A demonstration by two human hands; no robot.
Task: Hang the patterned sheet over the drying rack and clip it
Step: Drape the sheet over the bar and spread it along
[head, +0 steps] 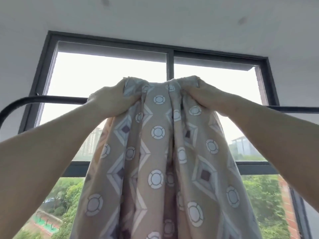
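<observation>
Setting: a room in a high-rise flat, a home used for drying laundry. Evidence: plain white ceiling (155, 14) and walls; a large dark-framed sliding window (170, 66) filling the centre of the frame; a dark drying rack bar (51, 99) running level across the middle and curving down at the left edge; a patterned sheet (158, 152) of household bedding at centre. Through the glass, treetops lay far below at lower left and lower right, and apartment towers (91, 144) stood behind.
</observation>
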